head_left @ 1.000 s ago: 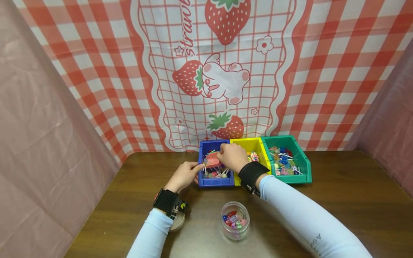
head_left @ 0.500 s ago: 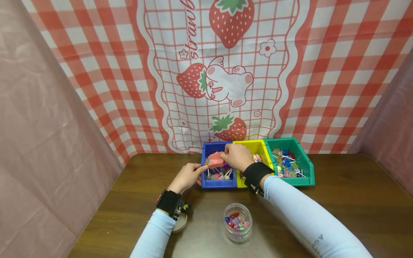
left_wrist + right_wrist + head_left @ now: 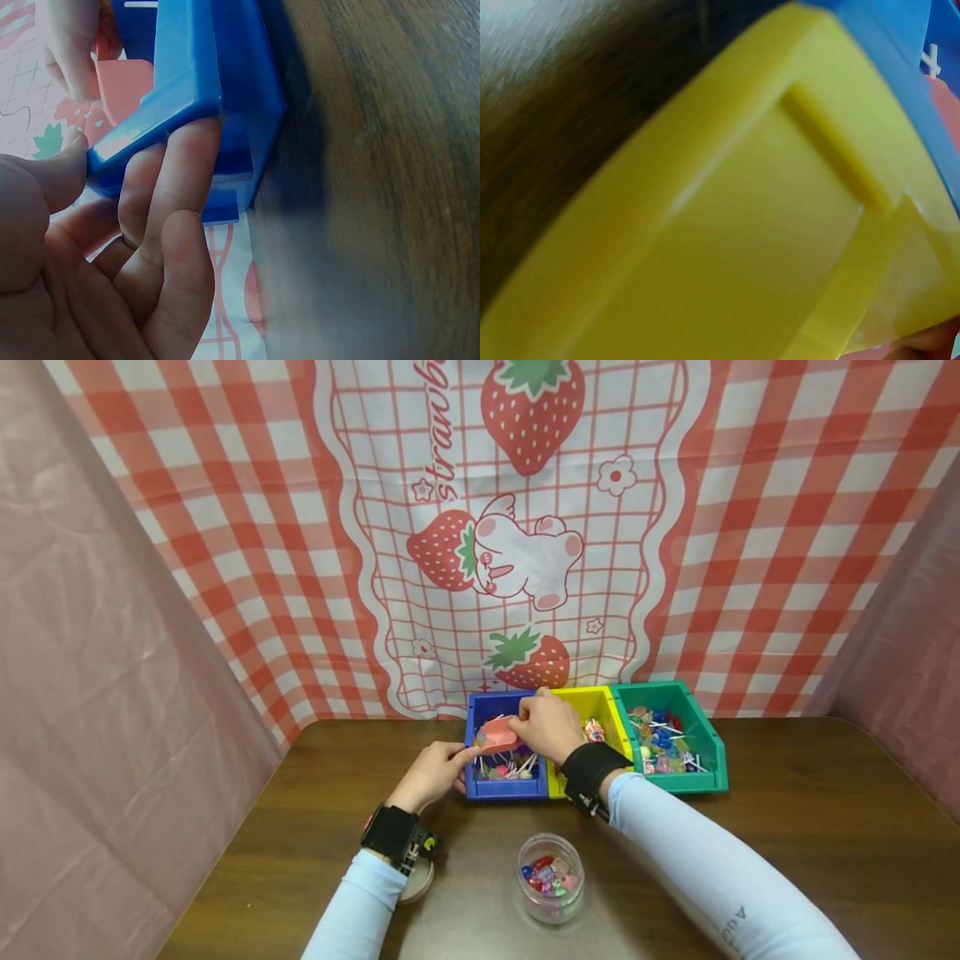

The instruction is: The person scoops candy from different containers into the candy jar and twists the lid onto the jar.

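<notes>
Pink scoop (image 3: 498, 735): hovering over the blue bin (image 3: 504, 787), above its lollipops.
Right hand (image 3: 549, 725): grasping the scoop's handle end.
Left hand (image 3: 432, 772): pinching the blue bin's left front corner.
Clear jar (image 3: 551, 877): sitting on the table (image 3: 787, 827) nearer the person, holding sweets.

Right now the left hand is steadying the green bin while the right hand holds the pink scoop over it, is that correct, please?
Not quite: the left hand grips the blue bin, not a green one, as the head view shows. The right hand does hold the pink scoop over it.
</notes>
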`<state>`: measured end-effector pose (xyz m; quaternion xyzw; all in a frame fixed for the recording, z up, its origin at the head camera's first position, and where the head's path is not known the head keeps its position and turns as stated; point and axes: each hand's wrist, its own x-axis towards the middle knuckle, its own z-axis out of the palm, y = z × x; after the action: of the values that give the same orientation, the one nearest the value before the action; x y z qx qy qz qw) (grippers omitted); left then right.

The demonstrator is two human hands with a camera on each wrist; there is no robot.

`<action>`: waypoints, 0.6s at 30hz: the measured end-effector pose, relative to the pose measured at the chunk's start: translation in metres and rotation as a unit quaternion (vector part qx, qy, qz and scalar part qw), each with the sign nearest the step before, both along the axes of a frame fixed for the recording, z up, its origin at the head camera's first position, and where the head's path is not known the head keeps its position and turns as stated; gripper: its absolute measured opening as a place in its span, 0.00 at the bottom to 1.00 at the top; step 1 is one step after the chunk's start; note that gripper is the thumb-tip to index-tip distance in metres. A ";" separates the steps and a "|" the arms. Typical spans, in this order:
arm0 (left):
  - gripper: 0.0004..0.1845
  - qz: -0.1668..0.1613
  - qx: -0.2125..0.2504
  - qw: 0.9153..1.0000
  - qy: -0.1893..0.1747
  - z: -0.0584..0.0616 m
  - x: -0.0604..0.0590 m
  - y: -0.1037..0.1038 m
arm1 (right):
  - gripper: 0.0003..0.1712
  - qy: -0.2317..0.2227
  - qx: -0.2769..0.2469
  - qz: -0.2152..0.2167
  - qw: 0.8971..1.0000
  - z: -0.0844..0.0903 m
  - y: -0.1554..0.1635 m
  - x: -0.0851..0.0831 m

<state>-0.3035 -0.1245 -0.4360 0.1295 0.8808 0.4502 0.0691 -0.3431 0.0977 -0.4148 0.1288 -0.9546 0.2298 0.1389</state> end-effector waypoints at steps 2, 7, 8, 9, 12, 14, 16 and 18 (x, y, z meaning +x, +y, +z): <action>0.21 0.000 -0.002 1.000 0.000 -0.001 0.000 0.000 | 0.19 -0.001 -0.005 0.001 1.000 -0.001 -0.001 0.001; 0.21 0.001 0.001 1.000 -0.006 -0.001 0.000 0.000 | 0.21 -0.019 -0.042 -0.004 0.999 -0.003 0.003 -0.003; 0.21 0.001 0.002 1.000 -0.007 -0.001 0.000 0.000 | 0.22 -0.023 -0.048 -0.004 0.999 -0.002 0.004 -0.004; 0.21 0.000 0.002 1.000 -0.007 -0.001 0.000 0.000 | 0.22 -0.025 -0.051 -0.004 0.998 -0.002 0.004 -0.005; 0.21 0.001 0.001 1.000 -0.007 -0.001 0.001 0.000 | 0.23 -0.029 -0.057 -0.003 0.998 -0.003 0.005 -0.007; 0.21 0.002 0.002 1.000 -0.007 -0.001 0.001 0.000 | 0.23 -0.023 -0.060 -0.002 0.998 -0.004 0.007 -0.008; 0.21 0.003 0.003 1.000 -0.008 -0.001 0.001 0.000 | 0.24 -0.021 -0.070 0.000 0.997 -0.007 0.009 -0.009; 0.21 0.004 0.002 1.000 -0.006 -0.002 0.001 0.000 | 0.23 -0.019 -0.084 0.005 0.996 -0.010 0.011 -0.009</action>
<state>-0.3029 -0.1249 -0.4378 0.1235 0.8800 0.4529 0.0721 -0.3522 0.1088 -0.4246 0.1171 -0.9336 0.3126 0.1300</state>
